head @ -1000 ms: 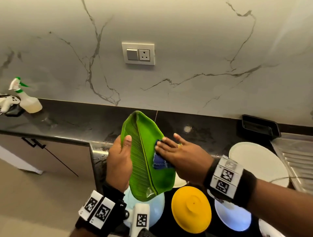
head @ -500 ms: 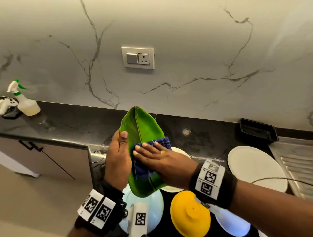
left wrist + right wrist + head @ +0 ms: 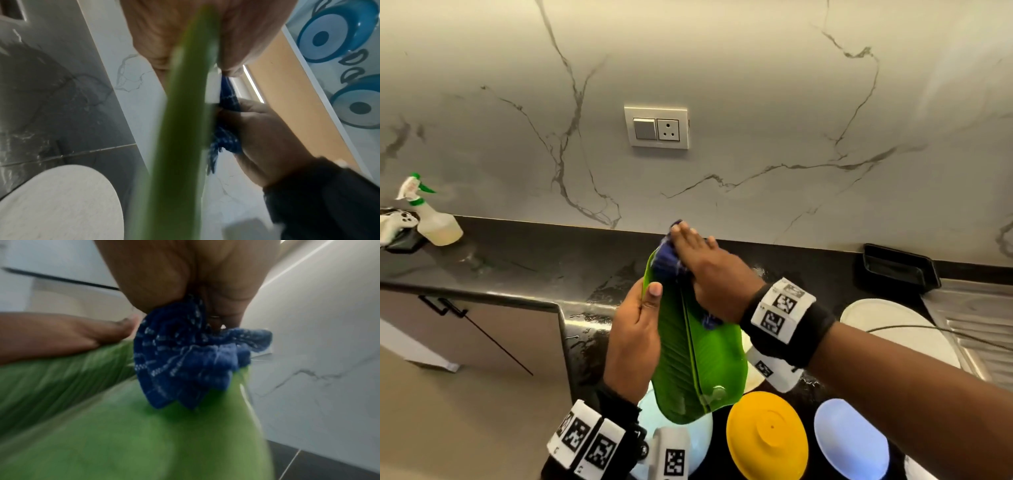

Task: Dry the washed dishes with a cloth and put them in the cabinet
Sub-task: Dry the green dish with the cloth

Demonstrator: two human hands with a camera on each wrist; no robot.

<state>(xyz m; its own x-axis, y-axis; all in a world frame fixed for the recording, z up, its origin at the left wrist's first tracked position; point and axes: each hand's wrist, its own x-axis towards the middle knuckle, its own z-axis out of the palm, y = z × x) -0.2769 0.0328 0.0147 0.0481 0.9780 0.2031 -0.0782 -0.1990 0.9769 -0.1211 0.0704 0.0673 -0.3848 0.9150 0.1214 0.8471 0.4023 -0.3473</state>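
Note:
My left hand (image 3: 633, 339) grips the left rim of a green leaf-shaped plate (image 3: 688, 370), thumb on its face, and holds it tilted above the black counter. My right hand (image 3: 702, 260) holds a bunched blue cloth (image 3: 664, 260) and presses it on the plate's far tip. The right wrist view shows the cloth (image 3: 185, 363) squeezed under the palm against the green plate (image 3: 144, 443). In the left wrist view the plate (image 3: 180, 146) appears edge-on with the cloth (image 3: 226, 139) behind it. Water drops sit near the plate's lower end.
On the counter below lie a yellow bowl (image 3: 767, 435) upside down, a pale blue plate (image 3: 851, 442), a white plate (image 3: 887, 325) and a light blue plate (image 3: 688, 442). A black tray (image 3: 897, 267) and steel drainboard (image 3: 979, 315) are right. A spray bottle (image 3: 434, 219) stands far left.
My right hand has slid the cloth from the plate's middle up to its far tip. The left hand still holds the plate, now a little higher on the rim.

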